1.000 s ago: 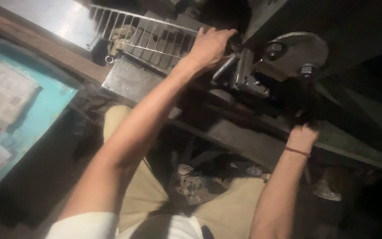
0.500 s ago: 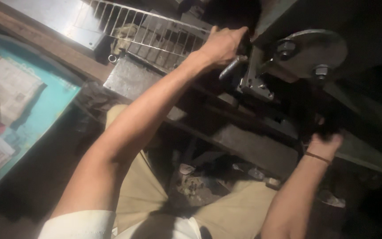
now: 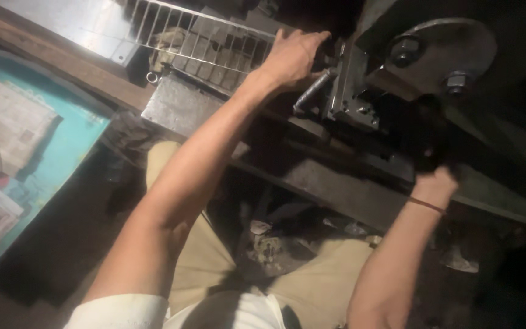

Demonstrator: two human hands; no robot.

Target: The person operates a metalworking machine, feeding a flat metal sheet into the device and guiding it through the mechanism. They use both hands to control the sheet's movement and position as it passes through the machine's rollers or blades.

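My left hand (image 3: 293,56) reaches forward and rests on the left side of a dark metal machine head (image 3: 354,91), fingers curled over its top edge just above a short metal handle (image 3: 312,91). What the fingers grip is hidden. My right hand (image 3: 436,180), with a thin band on the wrist, is raised under the machine and closed around a dark knob or lever (image 3: 424,137). A large round metal plate (image 3: 452,52) with two bolts sits above it.
A white wire rack (image 3: 202,36) lies behind a grey metal plate (image 3: 181,103) on the wooden bench edge (image 3: 62,67). A turquoise surface (image 3: 74,134) with papers is at left. Debris covers the floor (image 3: 275,244) between my knees.
The view has shifted and closed in on the machine. My right hand has risen from the lower ledge to the dark knob under the round plate. My left hand stays on the machine head.
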